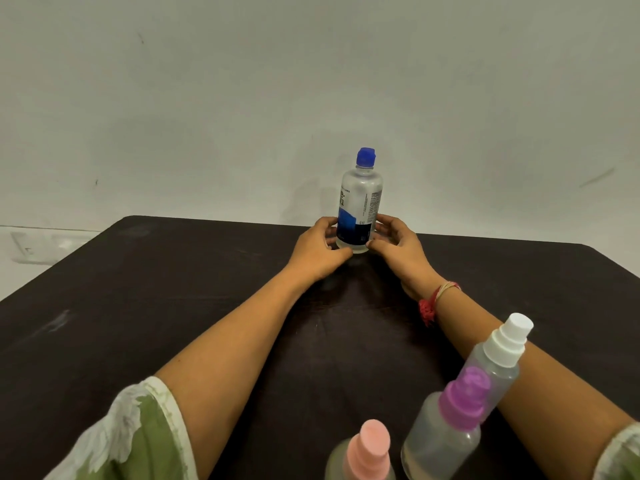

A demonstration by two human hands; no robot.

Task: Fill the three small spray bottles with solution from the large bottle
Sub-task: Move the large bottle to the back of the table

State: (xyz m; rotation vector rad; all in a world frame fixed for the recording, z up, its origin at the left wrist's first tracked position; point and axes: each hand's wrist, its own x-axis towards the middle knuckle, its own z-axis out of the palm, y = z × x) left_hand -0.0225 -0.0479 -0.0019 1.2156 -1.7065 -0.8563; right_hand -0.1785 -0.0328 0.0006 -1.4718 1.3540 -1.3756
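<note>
Left hand (317, 251) and right hand (398, 247), forearms extended and converging, cup the base of the upright large bottle (360, 202) from either side, fingers curled around its lower label, thumbs toward the viewer. The bottle, blue cap (365, 157) on, stands at the far middle of the dark table (173, 306). The white-capped spray bottle (498, 355), purple-capped spray bottle (446, 431) and pink-capped spray bottle (363, 455) stand at the near right, well apart from it.
</note>
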